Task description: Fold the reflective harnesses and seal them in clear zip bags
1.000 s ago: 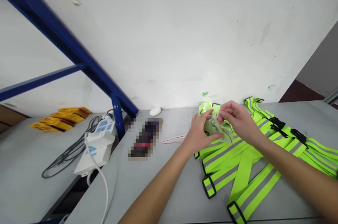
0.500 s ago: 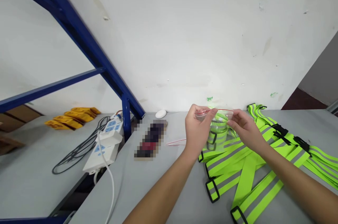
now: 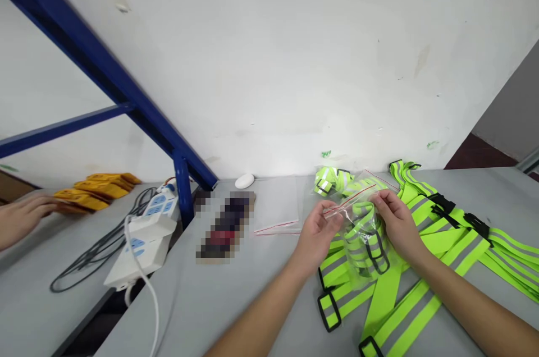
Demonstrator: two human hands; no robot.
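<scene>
Between my two hands is a clear zip bag (image 3: 351,275) with a red seal line, holding a rolled neon-green reflective strap (image 3: 357,242) with a black buckle. My left hand (image 3: 315,233) pinches the bag's top at the left end of the seal. On the other side, my right hand (image 3: 396,222) is closed on the bag's upper right edge. Loose reflective straps (image 3: 391,278) with grey stripes and black buckles lie beneath. Just behind the held bag, more rolled straps (image 3: 332,179) in clear plastic rest near the wall.
Flat clear zip bags (image 3: 278,205) lie left of my hands, near a pixelated object (image 3: 227,228) and a white oval item (image 3: 245,181). Power strips (image 3: 143,239) with cables stand by a blue frame (image 3: 183,183). A co-worker's hand (image 3: 25,216) touches yellow packets (image 3: 96,191).
My hands and the bag have come lower and nearer, and the bag now tilts. Bagged straps behind it have come into view. A co-worker's hand has appeared at the left.
</scene>
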